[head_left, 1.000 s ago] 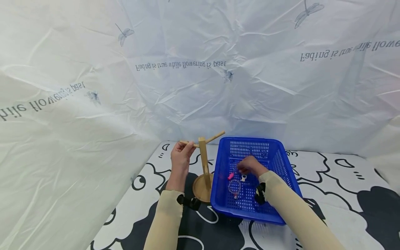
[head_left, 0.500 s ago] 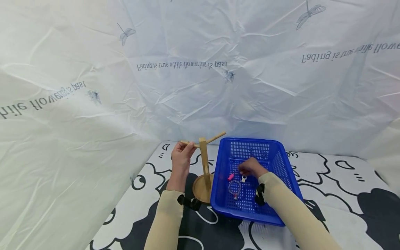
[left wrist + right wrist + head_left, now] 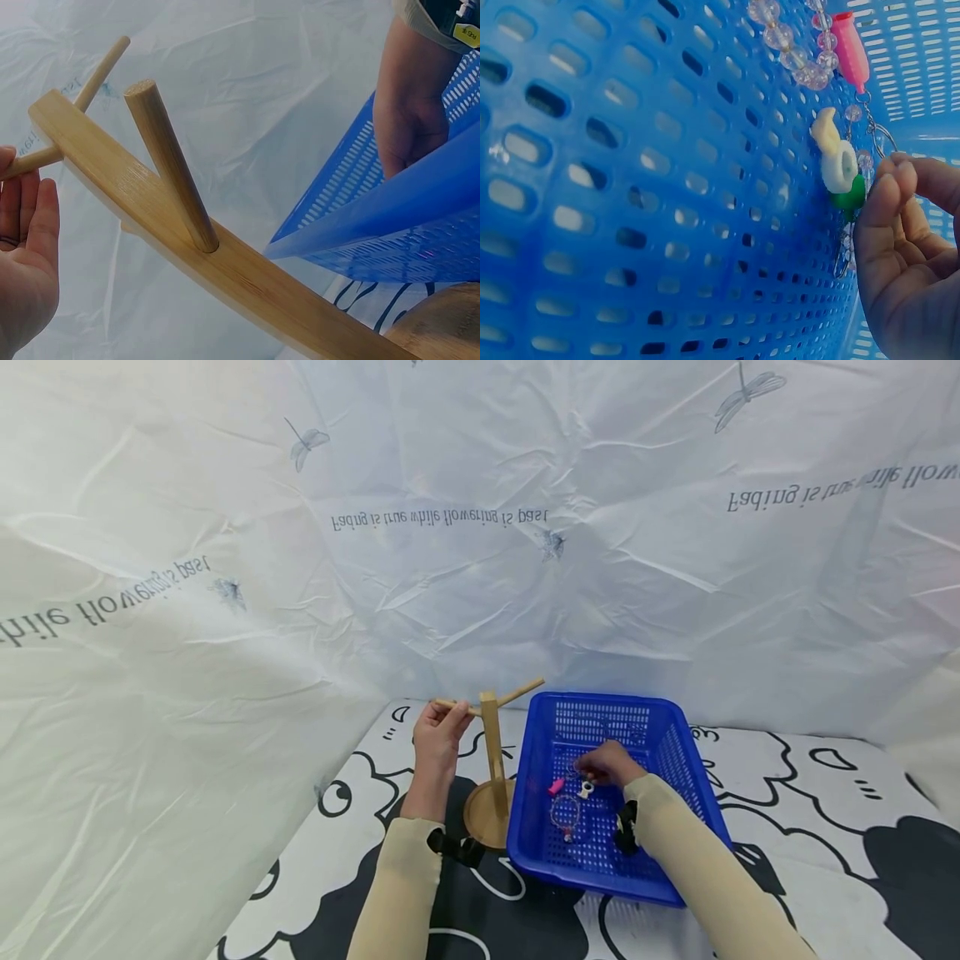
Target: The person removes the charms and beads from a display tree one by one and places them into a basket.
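A wooden stand point(image 3: 492, 739) with a round base and crossing pegs stands left of a blue plastic basket point(image 3: 517, 827). My left hand point(image 3: 437, 735) holds the stand's left peg point(image 3: 36, 160) near its end. Inside the basket, my right hand point(image 3: 611, 764) has thumb and forefinger pinched at the metal ring of a keychain point(image 3: 885, 139). A pink bottle-shaped charm point(image 3: 850, 52) hangs by that ring on a short chain. Close to the fingertips lies a white and green charm point(image 3: 840, 169). A clear bead bracelet point(image 3: 565, 812) lies nearer the basket's front.
The table is covered with a black-and-white cartoon cloth point(image 3: 795, 793). Wrinkled white sheeting point(image 3: 465, 593) rises behind and at the left. The basket's raised wall point(image 3: 352, 202) stands between the stand and my right hand.
My right hand has shifted very slightly to the right and down inside the basket. The left hand keeps its hold on the peg, and the view has drifted a little.
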`<move>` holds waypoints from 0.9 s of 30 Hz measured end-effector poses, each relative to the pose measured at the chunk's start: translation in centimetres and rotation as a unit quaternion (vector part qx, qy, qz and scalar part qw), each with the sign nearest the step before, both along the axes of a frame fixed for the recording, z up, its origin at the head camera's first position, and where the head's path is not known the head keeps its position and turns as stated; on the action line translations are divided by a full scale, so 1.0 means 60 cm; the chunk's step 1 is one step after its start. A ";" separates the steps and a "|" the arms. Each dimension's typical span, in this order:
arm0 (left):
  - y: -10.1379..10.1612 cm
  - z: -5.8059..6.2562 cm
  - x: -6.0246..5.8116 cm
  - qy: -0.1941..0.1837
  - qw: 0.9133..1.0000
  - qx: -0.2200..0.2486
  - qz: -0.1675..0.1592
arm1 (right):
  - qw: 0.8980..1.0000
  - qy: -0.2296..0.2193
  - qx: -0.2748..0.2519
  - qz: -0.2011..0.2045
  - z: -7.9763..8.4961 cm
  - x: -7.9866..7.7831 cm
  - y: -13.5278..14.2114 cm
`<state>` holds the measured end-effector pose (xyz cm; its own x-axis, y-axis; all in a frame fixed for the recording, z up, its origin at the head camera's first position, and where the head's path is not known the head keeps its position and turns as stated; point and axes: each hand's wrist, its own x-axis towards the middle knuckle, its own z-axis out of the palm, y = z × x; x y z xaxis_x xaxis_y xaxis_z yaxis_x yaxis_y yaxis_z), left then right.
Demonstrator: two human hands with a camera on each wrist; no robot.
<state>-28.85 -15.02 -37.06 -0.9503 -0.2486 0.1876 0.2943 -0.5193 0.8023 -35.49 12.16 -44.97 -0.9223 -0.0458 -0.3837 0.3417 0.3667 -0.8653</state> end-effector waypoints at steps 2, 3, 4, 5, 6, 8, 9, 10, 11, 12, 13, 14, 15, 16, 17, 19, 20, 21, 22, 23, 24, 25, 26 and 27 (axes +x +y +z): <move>0.001 0.000 0.001 -0.003 1.000 0.001 -0.002 | 1.000 -0.004 0.001 0.001 0.000 0.000 0.001; 0.001 0.000 0.001 -0.003 1.000 0.000 -0.003 | 1.000 -0.007 0.001 0.001 0.000 0.000 0.002; 0.001 0.000 0.000 -0.003 1.000 0.000 -0.003 | 1.000 -0.010 0.001 -0.002 0.000 0.000 0.003; 0.001 0.000 0.000 -0.003 1.000 -0.001 -0.003 | 1.000 -0.012 0.001 -0.004 0.000 0.000 0.004; 0.001 0.000 0.000 -0.002 1.000 -0.002 -0.004 | 1.000 -0.012 0.003 -0.006 0.000 0.000 0.004; 0.000 0.001 0.000 0.002 1.000 -0.004 -0.004 | 1.000 -0.012 0.006 -0.007 0.001 0.000 0.004; 0.000 0.001 0.000 0.003 1.000 -0.004 -0.004 | 1.000 -0.011 0.008 -0.007 0.001 0.000 0.004; -0.001 0.000 -0.001 0.005 1.000 -0.005 -0.005 | 1.000 -0.010 0.009 -0.006 0.002 0.001 0.004; -0.001 0.000 -0.002 0.006 1.000 -0.006 -0.005 | 1.000 -0.009 0.010 -0.004 0.002 0.001 0.004; -0.002 -0.001 -0.002 0.005 1.000 -0.006 -0.005 | 1.000 -0.008 0.011 -0.002 0.003 0.002 0.003; -0.002 -0.001 -0.002 0.004 1.000 -0.007 -0.005 | 1.000 -0.009 0.011 0.000 0.003 0.004 0.003; -0.003 -0.001 -0.002 0.003 1.000 -0.008 -0.006 | 1.000 -0.010 0.012 0.000 0.004 0.004 0.002; -0.003 -0.001 -0.002 0.001 1.000 -0.008 -0.007 | 1.000 -0.011 0.011 -0.002 0.003 0.005 0.002; -0.003 -0.001 -0.002 0.001 1.000 -0.008 -0.007 | 1.000 -0.012 0.010 -0.004 0.003 0.005 0.002; -0.003 -0.001 -0.002 0.000 1.000 -0.008 -0.007 | 1.000 -0.013 0.011 -0.005 0.003 0.005 0.002; -0.003 -0.001 -0.002 0.000 1.000 -0.006 -0.007 | 1.000 -0.012 0.012 -0.003 0.001 0.003 0.003; -0.003 0.000 -0.002 0.000 1.000 -0.006 -0.007 | 1.000 -0.013 0.011 -0.006 0.000 0.002 0.003; -0.003 0.000 -0.002 0.001 1.000 -0.004 -0.006 | 1.000 -0.015 0.011 -0.008 -0.002 0.000 0.004; -0.003 0.000 -0.002 0.002 1.000 -0.003 -0.006 | 1.000 -0.017 0.011 -0.007 -0.003 -0.002 0.004; -0.003 0.000 -0.002 0.002 1.000 -0.003 -0.006 | 1.000 -0.019 0.010 -0.007 -0.004 -0.003 0.005; -0.003 0.000 -0.002 0.002 1.000 -0.003 -0.006 | 1.000 -0.021 0.007 -0.008 -0.005 -0.004 0.005; -0.002 0.000 -0.003 0.002 1.000 -0.003 -0.006 | 1.000 -0.025 0.006 -0.012 -0.005 -0.005 0.005; -0.002 0.000 -0.003 0.002 1.000 -0.003 -0.006 | 1.000 -0.027 0.004 -0.013 -0.004 -0.005 0.005; -0.002 0.000 -0.003 0.002 1.000 -0.003 -0.006 | 0.999 -0.030 0.001 -0.014 -0.004 -0.004 0.005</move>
<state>-29.03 -15.14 -37.07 -0.9523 -0.2360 0.1933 0.2916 -0.5177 0.8044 -35.76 12.44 -45.20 -0.8988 -0.0192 -0.4380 0.4029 0.3573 -0.8426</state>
